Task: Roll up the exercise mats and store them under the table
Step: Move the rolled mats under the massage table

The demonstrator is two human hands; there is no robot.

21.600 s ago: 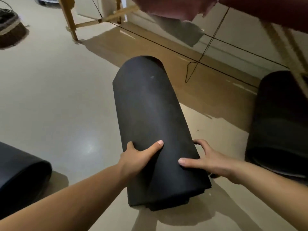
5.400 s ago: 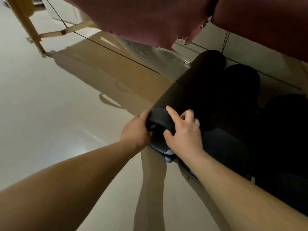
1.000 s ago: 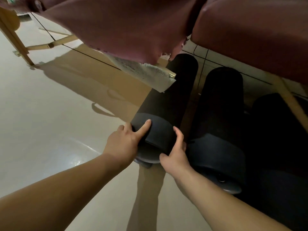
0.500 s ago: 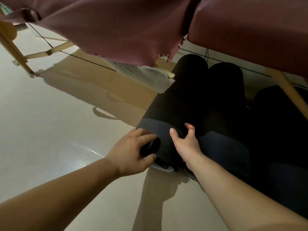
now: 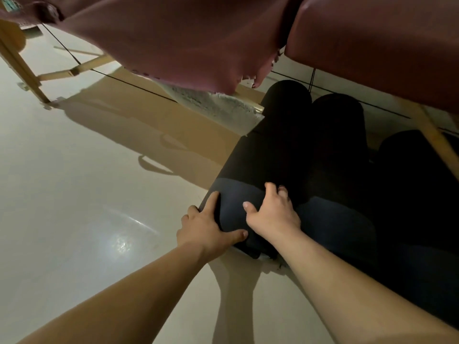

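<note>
Three rolled black exercise mats lie side by side on the floor, reaching under the maroon padded table (image 5: 372,45). The leftmost roll (image 5: 263,155) has its near end sticking out from under the table. My left hand (image 5: 208,227) lies against the left side of that end, index finger stretched along the roll and thumb across its end face. My right hand (image 5: 273,214) grips the top of the same end with curled fingers. The middle roll (image 5: 340,150) touches it on the right, and the third roll (image 5: 417,184) lies in deep shadow.
A wooden table leg (image 5: 439,145) slants down between the middle and right rolls. Another wooden leg with a brace (image 5: 22,70) stands at far left. Black cables (image 5: 129,81) run under the table. A torn pale lining (image 5: 218,108) hangs below the maroon cover. Glossy beige floor (image 5: 74,194) lies left.
My left hand has let go of the roll's rim and now lies flat along its side. The right hand has shifted on top of the roll's near end.
</note>
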